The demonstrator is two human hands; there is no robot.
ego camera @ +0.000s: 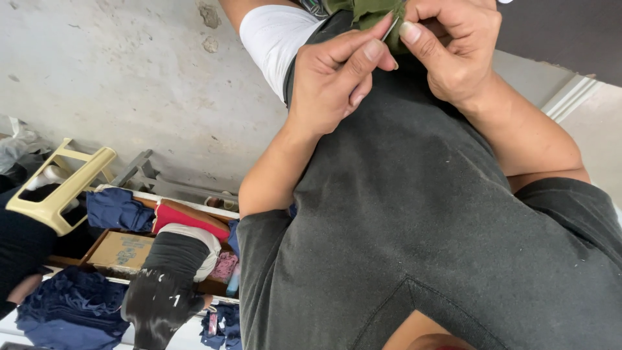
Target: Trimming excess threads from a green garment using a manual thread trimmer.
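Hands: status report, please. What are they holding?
Left hand and right hand pinch green cloth. Thin metal tool between fingers. Nothing blocking.

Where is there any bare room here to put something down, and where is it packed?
Bare concrete lies open between the yellow stool and the person's arm. It is crowded below: blue cloth piles, a cardboard box and a co-worker. Both hands, left hand and right hand, pinch green cloth close together.

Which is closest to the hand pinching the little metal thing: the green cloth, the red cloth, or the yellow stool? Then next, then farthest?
From the left hand:
1. Green cloth, right at its fingertips.
2. Red cloth, lower down, on the bench.
3. Yellow stool, far off at the picture's left edge.
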